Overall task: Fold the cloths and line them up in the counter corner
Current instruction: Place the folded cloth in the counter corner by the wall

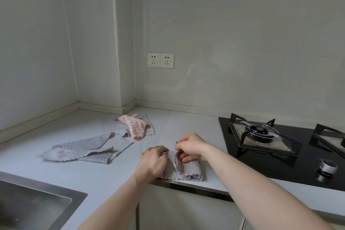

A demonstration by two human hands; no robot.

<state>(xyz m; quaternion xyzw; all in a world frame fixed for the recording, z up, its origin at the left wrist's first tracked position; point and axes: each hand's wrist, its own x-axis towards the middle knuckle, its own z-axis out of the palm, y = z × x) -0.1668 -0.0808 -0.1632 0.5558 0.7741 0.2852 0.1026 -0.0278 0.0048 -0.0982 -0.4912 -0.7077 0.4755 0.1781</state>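
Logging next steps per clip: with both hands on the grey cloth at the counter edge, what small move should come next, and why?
Probably finish the fold: the left hand and right hand hold the grey cloth, whose middle is still bunched up, not flat.

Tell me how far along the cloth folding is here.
Early. Nothing is lined up in the corner yet. Both hands, left hand and right hand, hold a grey dotted cloth partly folded at the counter edge. Left to fold: the loose grey cloths, the pink cloth and the cloth beneath it.
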